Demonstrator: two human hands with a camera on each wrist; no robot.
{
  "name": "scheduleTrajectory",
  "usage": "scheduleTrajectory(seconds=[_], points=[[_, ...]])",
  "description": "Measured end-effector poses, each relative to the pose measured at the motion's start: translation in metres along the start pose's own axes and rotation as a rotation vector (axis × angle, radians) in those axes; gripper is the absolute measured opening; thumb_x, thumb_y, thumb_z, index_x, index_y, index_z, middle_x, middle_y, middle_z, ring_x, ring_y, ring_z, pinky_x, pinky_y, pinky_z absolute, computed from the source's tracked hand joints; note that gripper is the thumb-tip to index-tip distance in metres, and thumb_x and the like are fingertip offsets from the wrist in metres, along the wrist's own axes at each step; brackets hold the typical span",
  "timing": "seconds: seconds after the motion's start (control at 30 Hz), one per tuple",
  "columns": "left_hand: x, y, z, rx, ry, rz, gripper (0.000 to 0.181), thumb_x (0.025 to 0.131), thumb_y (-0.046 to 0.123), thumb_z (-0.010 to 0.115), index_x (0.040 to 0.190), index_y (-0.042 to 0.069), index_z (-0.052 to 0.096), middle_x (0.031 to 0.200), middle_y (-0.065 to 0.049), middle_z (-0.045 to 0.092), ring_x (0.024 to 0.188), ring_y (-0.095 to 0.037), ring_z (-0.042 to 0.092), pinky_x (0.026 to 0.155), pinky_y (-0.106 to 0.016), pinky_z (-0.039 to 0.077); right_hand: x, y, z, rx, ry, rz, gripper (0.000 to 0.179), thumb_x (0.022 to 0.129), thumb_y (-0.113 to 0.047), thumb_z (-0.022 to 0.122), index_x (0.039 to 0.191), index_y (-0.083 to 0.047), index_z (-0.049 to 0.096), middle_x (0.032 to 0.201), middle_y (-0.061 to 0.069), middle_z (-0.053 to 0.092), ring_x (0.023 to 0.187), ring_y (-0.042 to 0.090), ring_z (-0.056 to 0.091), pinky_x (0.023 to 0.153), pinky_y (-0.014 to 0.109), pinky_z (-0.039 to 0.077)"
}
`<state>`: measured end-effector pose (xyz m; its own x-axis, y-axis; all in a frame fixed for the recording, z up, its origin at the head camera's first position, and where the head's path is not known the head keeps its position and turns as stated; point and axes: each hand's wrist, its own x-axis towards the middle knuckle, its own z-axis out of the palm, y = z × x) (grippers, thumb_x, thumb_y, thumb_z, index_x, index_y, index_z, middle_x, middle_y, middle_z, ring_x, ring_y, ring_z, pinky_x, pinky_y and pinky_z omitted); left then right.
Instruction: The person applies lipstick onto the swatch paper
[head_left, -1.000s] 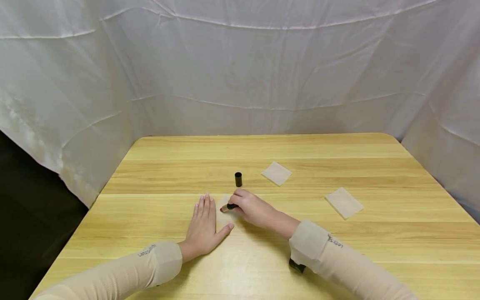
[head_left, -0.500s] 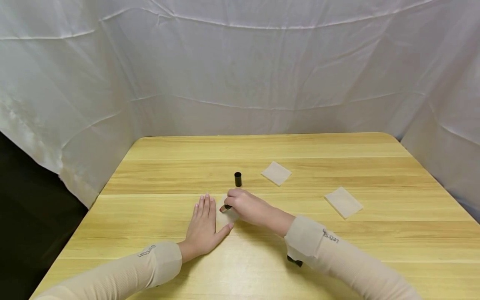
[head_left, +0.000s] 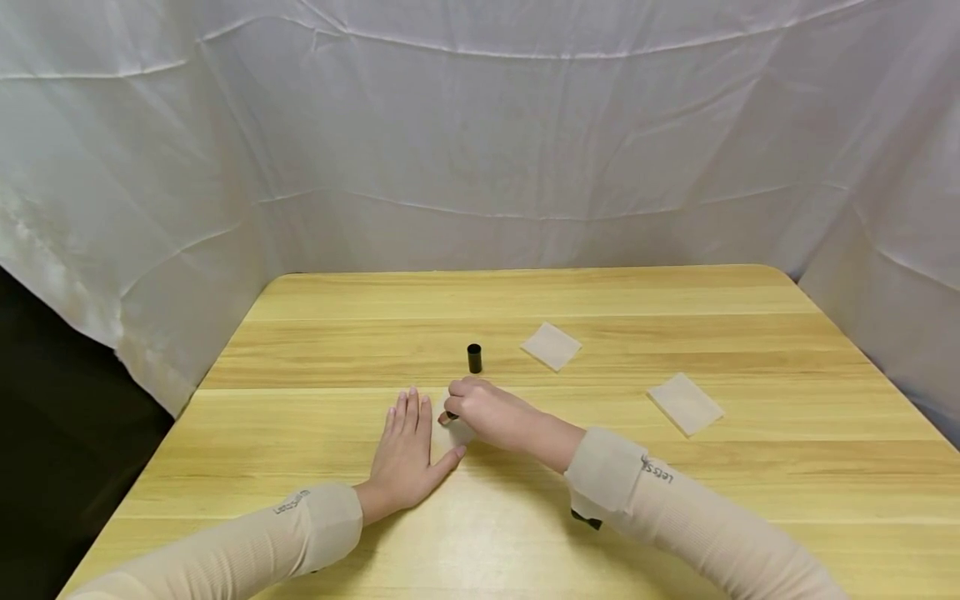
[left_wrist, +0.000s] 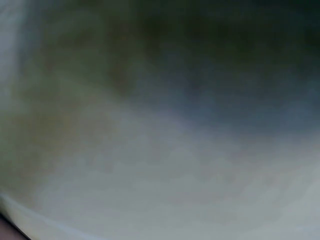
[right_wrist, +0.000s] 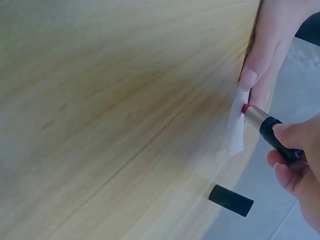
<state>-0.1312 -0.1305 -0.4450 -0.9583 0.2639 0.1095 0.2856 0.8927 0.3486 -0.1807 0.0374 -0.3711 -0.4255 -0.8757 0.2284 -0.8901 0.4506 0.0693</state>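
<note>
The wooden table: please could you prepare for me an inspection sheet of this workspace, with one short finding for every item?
Surface: wooden table, light wood grain, shiny patch near the front.
Job's things: lipstick, uncapped, red tip at a small paper; black cap stands upright beyond the right hand.
Clutter: two more paper squares, one farther back, one at the right.
Hands: left hand lies flat beside the small paper; right hand pinches the lipstick.
Cables: nothing seen.
Surroundings: white cloth hangs behind and at both sides; left wrist view too blurred to inspect.
</note>
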Motion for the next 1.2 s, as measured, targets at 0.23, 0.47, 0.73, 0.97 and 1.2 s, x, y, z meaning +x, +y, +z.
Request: scheduleTrajectory(seconds=[0.23,0.47,0.73,0.97,1.2], points=[[0.000,0.000,-0.001,0.001,-0.011,-0.006,0.087,0.089,0.054,0.047,0.142,-0.011,0.022,0.150,-0.031,0.011,0.142,-0.041,0.006,0.115,-0.052,0.011,-0.001,0.001,0.000,0.000,0.001,-0.012,0.012,0.078,-0.002,0.069,0.090,-0.006,0.069,0.080,-0.001,0.059,0.076,0.010,0.056,0.077,0.021,0.048],[0.000,0.000,-0.001,0.001,-0.023,-0.008,0.087,0.090,0.055,0.046,0.142,-0.011,0.021,0.151,-0.031,0.010,0.142,-0.041,0.004,0.115,-0.052,0.010,-0.003,0.001,-0.002,0.007,-0.012,-0.006,0.015,0.078,0.004,0.067,0.088,-0.006,0.068,0.080,0.000,0.058,0.077,0.011,0.055,0.078,0.021,0.048],[0.000,0.000,-0.001,-0.008,-0.025,-0.014,0.087,0.090,0.054,0.046,0.142,-0.011,0.021,0.151,-0.030,0.010,0.142,-0.041,0.004,0.115,-0.052,0.009,-0.007,0.002,-0.003,-0.001,-0.008,-0.009,0.015,0.078,0.005,0.065,0.088,-0.006,0.069,0.080,0.000,0.058,0.075,0.010,0.055,0.074,0.020,0.049],[0.000,0.001,-0.002,-0.010,-0.018,-0.015,0.087,0.089,0.054,0.046,0.142,-0.011,0.022,0.151,-0.030,0.011,0.142,-0.041,0.005,0.115,-0.052,0.010,-0.011,0.002,-0.004,-0.017,-0.004,-0.017,0.016,0.076,0.006,0.067,0.087,-0.006,0.069,0.079,0.000,0.059,0.074,0.011,0.055,0.073,0.020,0.047],[0.000,0.001,-0.002,-0.013,-0.017,-0.013,0.088,0.089,0.054,0.047,0.142,-0.011,0.021,0.151,-0.031,0.011,0.142,-0.041,0.006,0.115,-0.052,0.010,-0.015,0.002,-0.007,-0.028,-0.012,-0.012,0.016,0.076,0.007,0.066,0.086,-0.006,0.069,0.079,-0.001,0.059,0.073,0.010,0.054,0.073,0.020,0.048]])
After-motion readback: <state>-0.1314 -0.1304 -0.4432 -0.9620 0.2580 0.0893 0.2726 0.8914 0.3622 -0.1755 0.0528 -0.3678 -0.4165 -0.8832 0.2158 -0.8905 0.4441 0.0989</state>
